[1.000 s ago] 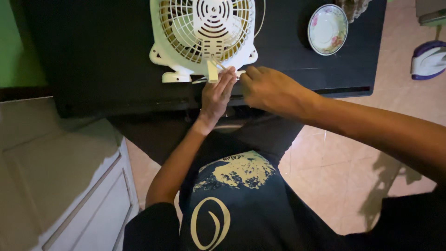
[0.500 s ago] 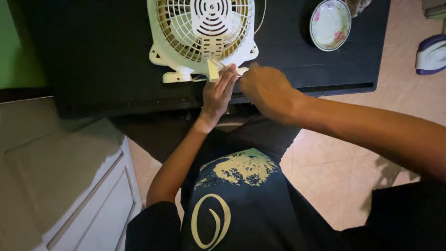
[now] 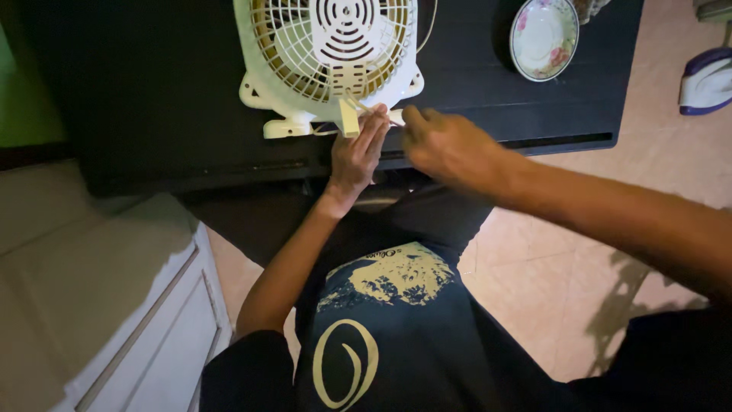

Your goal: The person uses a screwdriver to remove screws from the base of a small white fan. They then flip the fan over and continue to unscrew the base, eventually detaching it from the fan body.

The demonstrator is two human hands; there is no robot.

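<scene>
One white box fan [image 3: 328, 57] lies flat at the black table's [image 3: 152, 99] front edge. The left hand [image 3: 356, 156] pinches its cream base piece [image 3: 348, 118]; whether the right hand [image 3: 450, 146] grips anything cannot be told. One floral saucer [image 3: 543, 37] sits nearby, right.

You see a black table [image 3: 152, 91] on a pale tiled floor [image 3: 549, 290]. A white cabinet [image 3: 114, 305] stands at your left, under dim light.

Your fan [image 3: 329, 53] is a small cream-white box fan, lying flat on its back on the dark tabletop [image 3: 152, 91] with its round grille facing up; the yellowed blades show through the slats; its feet point toward you at the near edge; a short cream stub [image 3: 348, 118] juts from the lower frame beside thin white cords [image 3: 381, 114].
</scene>
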